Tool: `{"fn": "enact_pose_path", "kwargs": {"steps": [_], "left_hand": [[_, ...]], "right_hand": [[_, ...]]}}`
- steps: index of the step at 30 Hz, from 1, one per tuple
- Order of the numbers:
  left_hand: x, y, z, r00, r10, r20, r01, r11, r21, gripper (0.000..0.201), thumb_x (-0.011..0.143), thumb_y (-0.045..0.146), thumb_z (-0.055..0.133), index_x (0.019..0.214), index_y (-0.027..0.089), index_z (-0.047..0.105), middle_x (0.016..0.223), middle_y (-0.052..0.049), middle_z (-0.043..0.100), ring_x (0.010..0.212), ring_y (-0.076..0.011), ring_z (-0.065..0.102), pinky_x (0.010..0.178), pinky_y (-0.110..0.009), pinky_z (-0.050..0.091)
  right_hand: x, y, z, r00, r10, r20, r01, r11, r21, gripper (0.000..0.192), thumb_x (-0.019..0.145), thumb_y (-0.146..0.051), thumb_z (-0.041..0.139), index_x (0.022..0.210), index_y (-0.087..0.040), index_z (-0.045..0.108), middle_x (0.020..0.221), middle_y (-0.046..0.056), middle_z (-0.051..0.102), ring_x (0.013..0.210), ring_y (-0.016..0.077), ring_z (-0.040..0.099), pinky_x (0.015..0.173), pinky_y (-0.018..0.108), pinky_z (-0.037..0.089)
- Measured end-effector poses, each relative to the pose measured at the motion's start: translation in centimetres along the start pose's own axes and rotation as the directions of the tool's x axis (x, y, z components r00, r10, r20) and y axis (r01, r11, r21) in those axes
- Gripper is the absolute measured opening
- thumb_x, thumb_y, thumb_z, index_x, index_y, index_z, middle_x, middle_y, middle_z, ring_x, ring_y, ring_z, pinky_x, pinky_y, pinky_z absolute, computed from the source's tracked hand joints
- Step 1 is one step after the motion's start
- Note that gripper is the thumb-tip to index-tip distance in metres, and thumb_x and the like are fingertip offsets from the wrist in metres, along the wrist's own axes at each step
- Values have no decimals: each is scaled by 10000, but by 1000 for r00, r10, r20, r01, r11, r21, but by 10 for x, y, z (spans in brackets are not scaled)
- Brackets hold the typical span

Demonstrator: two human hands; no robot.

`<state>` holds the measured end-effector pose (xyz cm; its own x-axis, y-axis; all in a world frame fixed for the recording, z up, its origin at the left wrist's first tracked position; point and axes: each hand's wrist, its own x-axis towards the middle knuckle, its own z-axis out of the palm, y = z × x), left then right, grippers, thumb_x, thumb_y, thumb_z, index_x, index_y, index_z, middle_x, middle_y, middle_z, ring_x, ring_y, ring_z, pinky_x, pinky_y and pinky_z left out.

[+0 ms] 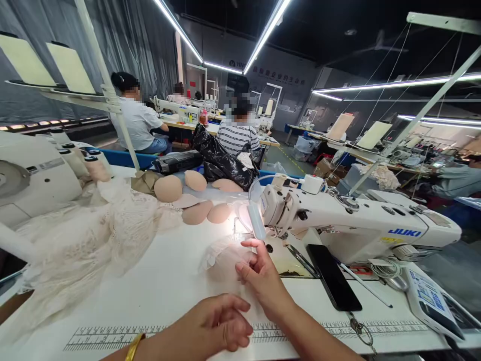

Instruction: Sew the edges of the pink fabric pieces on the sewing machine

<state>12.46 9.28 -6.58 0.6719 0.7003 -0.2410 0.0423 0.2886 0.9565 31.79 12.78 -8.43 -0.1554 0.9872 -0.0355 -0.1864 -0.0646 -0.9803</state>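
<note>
A sheer whitish piece of fabric (221, 255), gathered into a rounded cup shape, lies on the white table in front of the sewing machine's needle area. My right hand (265, 281) is over its right side, index finger stretched out and thumb apart from it, the other fingers curled; fingertips rest at the fabric. My left hand (218, 326) is nearer the table's front edge, fingers loosely bent and apart, with nothing in it. The white JUKI sewing machine (353, 220) stands to the right, its lamp lighting the spot beyond the fabric.
Several beige bra cups (168, 188) lie at the back of the table. Cream lace fabric (86, 235) heaps on the left. Right of my hand are tweezers (302, 260), a black phone (333, 277) and a control box (432, 301). A black plastic bag (225, 160) sits behind; co-workers sit beyond.
</note>
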Motion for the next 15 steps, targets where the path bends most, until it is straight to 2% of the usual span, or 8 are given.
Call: {"fn": "enact_pose_path", "kwargs": {"steps": [1,3,4,6,8,10,13,15], "left_hand": [[-2,-2,6,997,-41,-68,25,976,-216,579,886,673,766,1223,204,719,1233,-134,733,1185,-296,678,1045,-404,541],[2,-2,8,950,10,-311,-162,867,-470,535,820,623,857,1103,180,754,1243,-135,729,1242,-290,644,1077,-367,521],[5,0,7,907,44,-419,-273,819,-505,473,782,560,909,1016,175,765,1206,-126,740,1208,-281,651,1039,-338,536],[8,5,2,853,70,-516,-369,781,-504,394,719,469,971,831,161,752,1014,-104,764,998,-253,692,865,-293,573],[8,7,1,869,76,-489,-342,806,-482,381,699,438,991,762,152,747,862,-82,748,819,-228,684,763,-291,571],[4,8,3,917,65,-394,-268,831,-488,377,697,425,997,858,151,792,860,-85,753,805,-244,696,793,-325,585],[-1,8,6,957,20,-289,-180,825,-536,515,689,430,1006,1072,146,812,1004,-126,778,963,-306,728,878,-359,601],[0,8,4,944,20,-329,-211,803,-557,505,733,467,974,1068,128,809,1055,-148,777,1027,-318,727,883,-348,610]], "right_hand": [[-7,4,7,1000,-23,-21,23,1000,14,544,853,-527,846,1238,-269,562,771,-58,584,697,150,550,691,261,475],[-23,14,17,995,-81,-64,80,997,-22,472,896,-560,804,1218,-269,617,831,-25,628,750,166,582,723,270,503],[-30,19,19,990,-117,-74,112,991,-70,436,922,-580,774,1198,-266,651,871,-4,657,775,176,598,738,276,515],[-42,25,22,981,-188,-54,174,964,-202,401,973,-604,705,1186,-265,718,977,39,708,855,203,638,794,297,543],[-47,24,21,973,-229,-2,218,928,-301,425,998,-622,661,1230,-279,757,1153,80,732,1036,254,669,936,350,559],[-46,16,18,981,-195,-2,184,929,-320,493,975,-668,672,1286,-295,763,1334,100,701,1255,309,623,1090,423,516],[-41,3,16,998,-34,-58,25,987,-158,654,913,-752,702,1396,-311,705,1460,86,646,1386,339,556,1154,484,479],[-41,0,17,998,50,-36,-49,999,9,766,886,-725,761,1512,-318,593,1397,83,682,1325,331,607,1109,485,510]]}}
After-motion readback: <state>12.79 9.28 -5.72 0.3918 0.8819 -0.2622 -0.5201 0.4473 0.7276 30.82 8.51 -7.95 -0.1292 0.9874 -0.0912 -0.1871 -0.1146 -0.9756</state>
